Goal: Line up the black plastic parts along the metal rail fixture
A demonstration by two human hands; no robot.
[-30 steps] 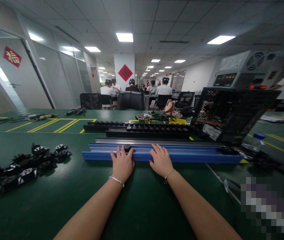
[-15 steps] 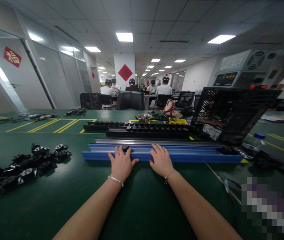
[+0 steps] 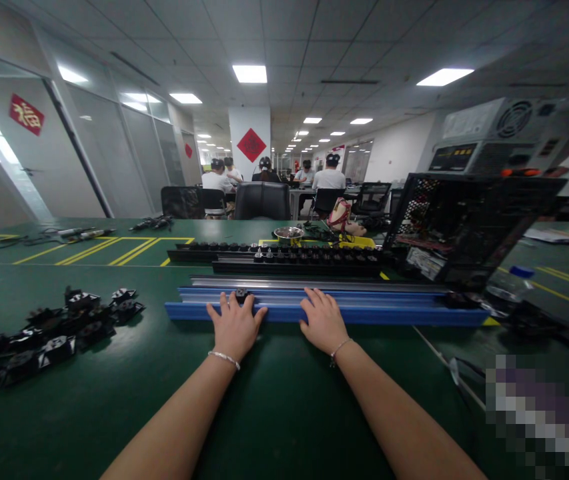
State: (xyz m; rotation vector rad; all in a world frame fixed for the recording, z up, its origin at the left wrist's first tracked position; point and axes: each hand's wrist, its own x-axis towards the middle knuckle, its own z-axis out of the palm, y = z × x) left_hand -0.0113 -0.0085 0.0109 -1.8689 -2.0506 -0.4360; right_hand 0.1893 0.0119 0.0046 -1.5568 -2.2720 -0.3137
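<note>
A long blue rail (image 3: 384,308) with a silvery channel lies across the bench in front of me. My left hand (image 3: 235,328) rests on it, palm down and fingers spread, its fingertips against a small black socket-like block (image 3: 241,293) seated in the channel. Farther right along the same rail, my right hand (image 3: 324,323) lies flat with fingers stretched out, touching the front edge and holding nothing. Near the rail's right end sits another black block (image 3: 463,299).
Black blocks (image 3: 57,343) are piled at left. Behind the blue rail stand black rails (image 3: 294,267) bearing rows of blocks, and a metal bowl (image 3: 288,233). An open computer case (image 3: 464,227) and a blue-capped bottle (image 3: 511,283) are at right. People sit farther back.
My left hand has slid a little to the left along the rail, and the small black block has moved left with it. My right hand has stayed in place.
</note>
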